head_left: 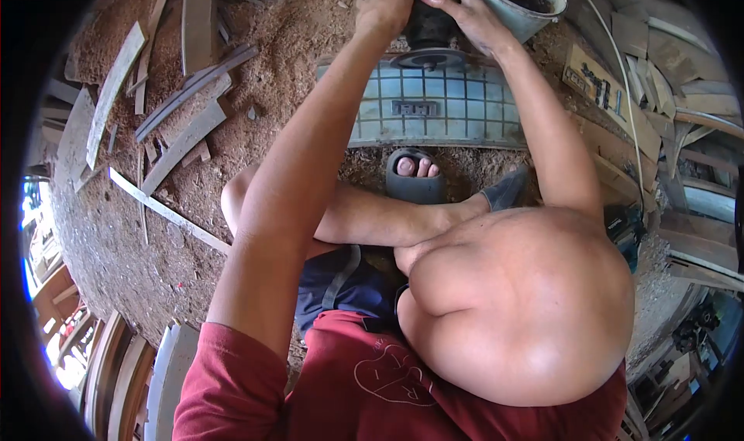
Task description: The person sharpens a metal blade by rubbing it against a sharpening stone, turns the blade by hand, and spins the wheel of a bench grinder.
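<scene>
At the top edge, my left hand [384, 11] is wrapped round the teal body of what looks like an angle grinder [430, 34], partly cut off by the frame. My right hand [474, 18] grips its other side, thumb laid across the dark housing. A flat round disc [428, 58] sits at the tool's near end. Right below it stands a curved, pale blue panel [465, 104] with a grid of dark lines and a raised emblem in the middle. Whether the disc touches the panel's upper edge I cannot tell.
A bucket [521, 11] stands beside my right hand. Wood offcuts [186, 146] lie on the sawdust-covered ground [139, 247] to the left, with more boards [612, 142] at right. A pale cord [620, 61] runs down the right side. My sandalled foot [416, 179] is close to the panel.
</scene>
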Available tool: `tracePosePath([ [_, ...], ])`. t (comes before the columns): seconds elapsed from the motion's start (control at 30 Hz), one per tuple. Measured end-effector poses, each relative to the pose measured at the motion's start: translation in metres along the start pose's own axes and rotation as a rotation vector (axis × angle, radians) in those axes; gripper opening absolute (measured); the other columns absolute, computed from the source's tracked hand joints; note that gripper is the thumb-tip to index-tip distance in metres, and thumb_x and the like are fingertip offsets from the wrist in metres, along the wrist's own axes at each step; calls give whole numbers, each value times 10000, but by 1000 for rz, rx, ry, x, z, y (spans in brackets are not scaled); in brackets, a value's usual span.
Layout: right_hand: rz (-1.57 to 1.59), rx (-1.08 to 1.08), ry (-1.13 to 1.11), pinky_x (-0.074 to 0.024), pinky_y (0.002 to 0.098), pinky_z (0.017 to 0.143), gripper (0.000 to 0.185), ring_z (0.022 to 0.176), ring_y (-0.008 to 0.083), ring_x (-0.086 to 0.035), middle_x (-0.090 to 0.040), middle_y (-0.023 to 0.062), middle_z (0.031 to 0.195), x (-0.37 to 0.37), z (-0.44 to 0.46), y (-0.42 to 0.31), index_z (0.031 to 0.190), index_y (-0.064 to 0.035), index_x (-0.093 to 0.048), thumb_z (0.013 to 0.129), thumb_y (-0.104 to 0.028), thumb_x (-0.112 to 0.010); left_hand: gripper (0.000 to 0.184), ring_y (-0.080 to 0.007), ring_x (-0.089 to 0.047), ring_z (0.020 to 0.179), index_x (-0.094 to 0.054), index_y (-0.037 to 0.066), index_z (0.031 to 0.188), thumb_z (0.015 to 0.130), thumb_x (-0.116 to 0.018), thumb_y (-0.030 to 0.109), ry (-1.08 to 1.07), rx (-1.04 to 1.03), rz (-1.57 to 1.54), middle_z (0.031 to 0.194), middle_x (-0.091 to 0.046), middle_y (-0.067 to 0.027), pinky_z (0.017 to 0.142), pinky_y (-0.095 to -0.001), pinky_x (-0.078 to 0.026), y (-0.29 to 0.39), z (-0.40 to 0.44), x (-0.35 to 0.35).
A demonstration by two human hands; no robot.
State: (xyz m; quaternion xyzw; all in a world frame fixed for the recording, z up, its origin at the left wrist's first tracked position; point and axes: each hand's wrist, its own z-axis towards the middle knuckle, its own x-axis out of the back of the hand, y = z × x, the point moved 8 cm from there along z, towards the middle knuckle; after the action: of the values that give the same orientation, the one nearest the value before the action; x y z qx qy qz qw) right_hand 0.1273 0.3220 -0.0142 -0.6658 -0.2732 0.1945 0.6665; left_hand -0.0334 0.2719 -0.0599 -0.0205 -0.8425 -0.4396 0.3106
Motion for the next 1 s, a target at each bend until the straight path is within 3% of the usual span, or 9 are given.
tracePosePath([
  [0.13,9,64,-113,-237,422,1264,1123,1571,305,-227,-241,194,1689,-3,6,-7,1665,-33,-146,885,-535,-779,1307,-464,-407,1470,-320,-81,1571,777,-536,934,99,40,30,1594,-338,-380,1181,-516,-380,0,-1,-4],
  [0.23,236,-46,134,-257,397,1254,1077,1551,296,-264,-263,186,1677,-19,-3,-5,1660,-30,-153,909,-516,-753,1298,-445,-369,1500,-306,-70,1587,789,-537,928,-233,-160,-66,1609,-318,-373,1191,-511,-371,13,32,-3],
  [0.33,-34,-189,441,-211,439,1272,1228,1597,360,-128,-94,231,1723,-17,-4,16,1675,-43,28,891,-603,-734,1285,-437,-387,1491,-310,-92,1581,808,-548,908,-298,-165,78,1593,-355,-370,1175,-507,-393,29,41,13],
  [0.37,-40,-232,407,-189,444,1277,1285,1606,365,-66,-33,230,1730,-18,-3,18,1667,-44,91,877,-635,-732,1285,-454,-421,1464,-318,-119,1568,816,-553,896,-244,-207,60,1561,-402,-376,1151,-516,-419,28,35,18],
  [0.6,-76,25,72,-338,400,1204,1020,1476,319,-395,-402,193,1600,2,18,-1,1629,-34,-258,894,-550,-740,1244,-486,-487,1400,-353,-160,1522,851,-528,873,50,-50,-8,1517,-441,-396,1115,-525,-454,-10,29,-7],
  [0.67,-8,-12,65,-313,406,1218,1033,1501,324,-358,-361,200,1625,-1,3,1,1639,-35,-235,896,-548,-737,1232,-472,-446,1439,-354,-126,1542,854,-504,885,-48,-107,-207,1537,-425,-384,1164,-524,-400,-4,36,-12],
  [0.7,48,-18,40,-288,412,1233,1047,1526,330,-321,-319,207,1651,-10,3,-9,1648,-36,-213,897,-546,-735,1190,-434,-416,1472,-352,-92,1563,882,-466,878,-56,-86,93,1567,-416,-349,1193,-507,-361,0,36,3],
  [0.83,-105,-56,409,-294,419,1236,1150,1548,342,-255,-204,205,1692,-21,-4,7,1671,-45,-54,901,-586,-715,1143,-417,-361,1512,-346,-81,1573,928,-381,861,-356,-329,-45,1591,-395,-331,1218,-493,-328,6,57,-2],
  [1.0,42,-13,28,-314,387,1223,1036,1527,304,-310,-259,204,1674,-11,2,-8,1663,-21,-148,938,-506,-707,1204,-418,-339,1523,-346,-99,1564,902,-318,907,-122,-152,220,1570,-395,-368,1234,-484,-297,-14,46,-3],
])
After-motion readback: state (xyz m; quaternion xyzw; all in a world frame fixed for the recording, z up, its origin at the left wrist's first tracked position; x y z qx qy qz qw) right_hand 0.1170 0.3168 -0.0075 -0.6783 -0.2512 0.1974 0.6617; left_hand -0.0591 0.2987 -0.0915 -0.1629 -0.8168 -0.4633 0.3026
